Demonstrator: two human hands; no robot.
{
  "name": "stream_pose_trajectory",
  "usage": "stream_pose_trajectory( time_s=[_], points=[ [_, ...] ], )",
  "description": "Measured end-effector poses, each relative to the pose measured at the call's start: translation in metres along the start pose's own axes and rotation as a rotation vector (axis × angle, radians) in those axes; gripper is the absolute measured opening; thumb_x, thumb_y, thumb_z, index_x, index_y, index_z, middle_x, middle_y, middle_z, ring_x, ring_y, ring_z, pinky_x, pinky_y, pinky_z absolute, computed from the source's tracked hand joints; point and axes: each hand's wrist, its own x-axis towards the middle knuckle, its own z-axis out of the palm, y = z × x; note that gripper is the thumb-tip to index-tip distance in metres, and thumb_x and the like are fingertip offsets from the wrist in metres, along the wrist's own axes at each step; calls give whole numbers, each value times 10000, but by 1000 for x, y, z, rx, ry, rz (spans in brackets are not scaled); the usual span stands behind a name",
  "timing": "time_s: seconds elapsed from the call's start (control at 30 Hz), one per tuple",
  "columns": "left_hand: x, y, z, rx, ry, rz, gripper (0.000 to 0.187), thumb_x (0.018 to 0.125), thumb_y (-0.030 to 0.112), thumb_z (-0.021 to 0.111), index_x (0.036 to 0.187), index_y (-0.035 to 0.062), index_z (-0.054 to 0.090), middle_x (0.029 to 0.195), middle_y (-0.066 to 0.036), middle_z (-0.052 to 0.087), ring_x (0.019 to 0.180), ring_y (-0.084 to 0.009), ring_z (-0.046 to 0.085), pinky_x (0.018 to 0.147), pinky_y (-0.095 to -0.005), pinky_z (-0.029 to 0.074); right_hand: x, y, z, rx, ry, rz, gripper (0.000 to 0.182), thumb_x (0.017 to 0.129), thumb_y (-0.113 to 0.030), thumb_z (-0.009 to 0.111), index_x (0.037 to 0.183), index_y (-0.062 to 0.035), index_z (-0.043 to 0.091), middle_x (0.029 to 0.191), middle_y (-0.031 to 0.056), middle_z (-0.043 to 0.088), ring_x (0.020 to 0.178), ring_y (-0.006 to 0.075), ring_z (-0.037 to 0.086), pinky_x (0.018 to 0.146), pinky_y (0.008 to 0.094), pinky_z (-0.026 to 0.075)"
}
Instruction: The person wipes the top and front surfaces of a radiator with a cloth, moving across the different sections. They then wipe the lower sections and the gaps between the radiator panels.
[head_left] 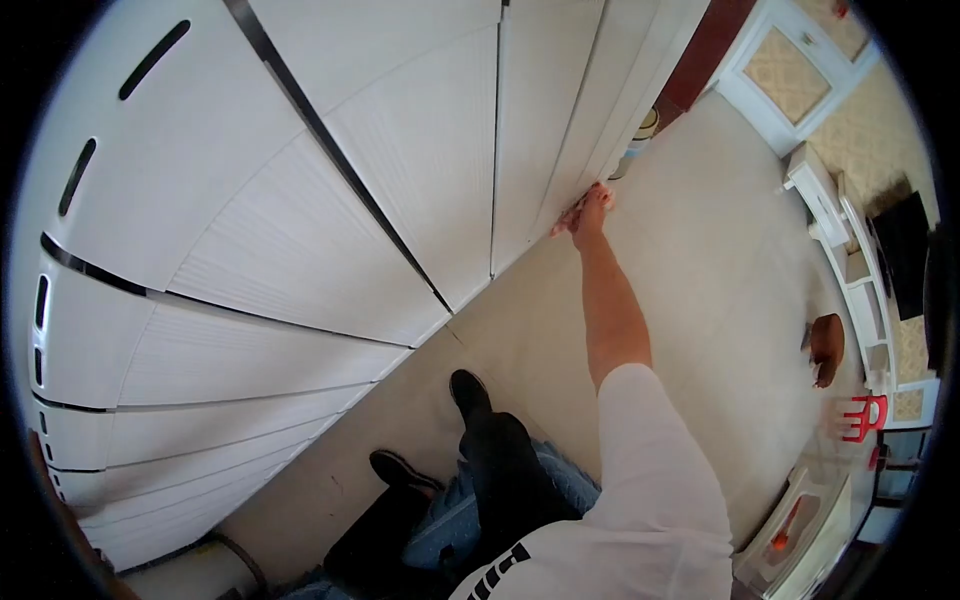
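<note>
My right hand point(592, 212) is stretched far forward at the end of a bare arm. Its fingers are closed on a pinkish cloth point(566, 222), which is bunched against the low edge of the white panelled cabinet point(380, 130). The cloth is small in view and partly covered by the hand. The cabinet's doors fill the left side, with dark gaps between panels and dark slot handles. My left hand is out of view.
Near my hand stand some containers point(640, 140) by a dark red panel. The pale floor point(700, 260) stretches right, toward a brown stool point(826, 350), a red chair point(864, 418), a low white stand point(860, 290) and a television point(902, 250). A table point(800, 520) is at lower right.
</note>
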Motion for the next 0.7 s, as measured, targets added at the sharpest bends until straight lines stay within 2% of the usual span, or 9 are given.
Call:
stream_pose_trajectory(
  time_s=[0.1,0.17,0.2,0.3,0.37,0.43,0.5,0.63,0.7],
  points=[
    [2,2,-4,-8,-6,-8,386,896,195,430,544,42,395,515,13,350,512,-83,269,463,-303,191,-50,2,17,87,33,53,382,922,-571,475,1059,-216,442,646,38,519,365,189,459,307,362,413],
    [11,-8,-12,43,-176,116,383,895,189,433,544,40,393,514,17,358,513,-77,278,465,-299,189,-58,20,14,174,16,122,338,930,-537,481,988,-206,441,633,38,514,349,193,443,294,366,410],
    [15,-19,-15,43,-172,116,383,895,189,433,544,40,393,514,17,358,513,-77,278,465,-299,189,-66,25,15,260,2,194,309,937,-502,488,917,-197,441,621,38,509,333,198,426,282,371,407],
    [37,-76,-18,22,-152,71,417,886,239,453,538,9,445,500,-47,421,485,-115,311,461,-340,226,-88,25,27,219,72,176,279,946,-448,495,835,-198,440,581,21,469,324,179,397,281,333,374],
    [60,-138,-19,84,-102,92,378,919,348,482,886,-29,496,810,-107,503,760,-177,440,691,-337,327,-92,13,31,172,56,175,276,949,-442,479,802,-213,430,548,0,413,332,164,372,293,316,347],
    [65,-176,-17,141,-49,110,595,953,456,510,1233,-67,547,1121,-167,585,1034,-238,569,921,-335,429,-93,0,39,124,38,169,279,951,-436,462,770,-228,419,514,-21,357,340,149,347,304,300,320],
    [60,-167,1,128,32,76,582,946,456,527,1177,-76,575,1066,-156,598,918,-210,570,832,-314,437,-95,-17,55,56,35,-90,223,957,-341,480,792,-204,417,544,-29,357,371,133,311,318,293,279],
    [60,-141,16,172,78,127,569,934,455,533,1109,-80,619,944,-163,635,852,-197,592,786,-303,451,-119,-103,105,146,112,-163,196,952,-298,507,817,-186,419,574,-29,376,412,121,328,334,280,259],
    [47,-97,19,212,49,71,557,929,450,531,1082,-75,634,917,-173,644,857,-212,606,791,-311,454,-111,-137,127,162,83,-194,197,946,-321,523,827,-192,434,581,-33,376,434,115,357,344,280,262]
  ],
)
